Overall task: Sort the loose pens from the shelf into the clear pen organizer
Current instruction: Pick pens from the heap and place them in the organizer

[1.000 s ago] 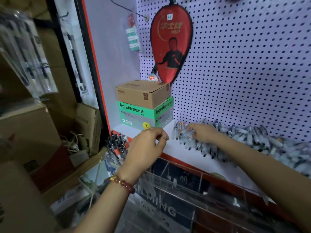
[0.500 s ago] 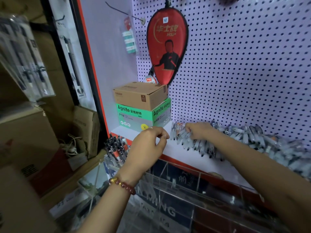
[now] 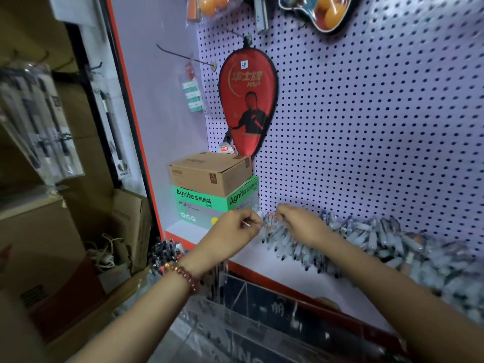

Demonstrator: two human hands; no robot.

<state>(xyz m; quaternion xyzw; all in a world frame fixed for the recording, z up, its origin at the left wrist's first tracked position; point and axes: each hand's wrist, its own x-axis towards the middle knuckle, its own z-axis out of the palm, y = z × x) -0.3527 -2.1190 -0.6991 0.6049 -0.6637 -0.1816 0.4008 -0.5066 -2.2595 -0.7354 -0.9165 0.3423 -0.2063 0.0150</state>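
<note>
- The fingers (image 3: 252, 218) of my left hand (image 3: 230, 233) are curled tight, thumb against forefinger, just at the left end of the pen row. A pale sliver shows in the pinch, but I cannot tell what it is, or whether I hold anything at all.
- The fingers (image 3: 284, 211) of my right hand (image 3: 301, 224) bend down into the same end of the row, the hand lying over the pens. They are hidden from me, so I cannot tell if they grip one.
- The loose pens (image 3: 366, 237) lie in a long heaped band along the back of the white shelf (image 3: 262, 263), from my hands away to the right, where they blur.
- The clear pen organizer (image 3: 243, 305) stands below the shelf's red front edge, near my wrists, split by clear dividers.
- In its far-left compartment a bunch of dark pens (image 3: 162, 254) stands upright. In the compartments in front of me I make out no pens, though glare and blur hide much.
- My judgement: the sorting is at an early stage. One section is filled, while nearly the whole row waits on the shelf and most sections look unfilled.
- At the shelf's left end a brown carton (image 3: 209, 171) sits on a green box (image 3: 201, 203), just beside the pens, against the pegboard (image 3: 366, 127).
</note>
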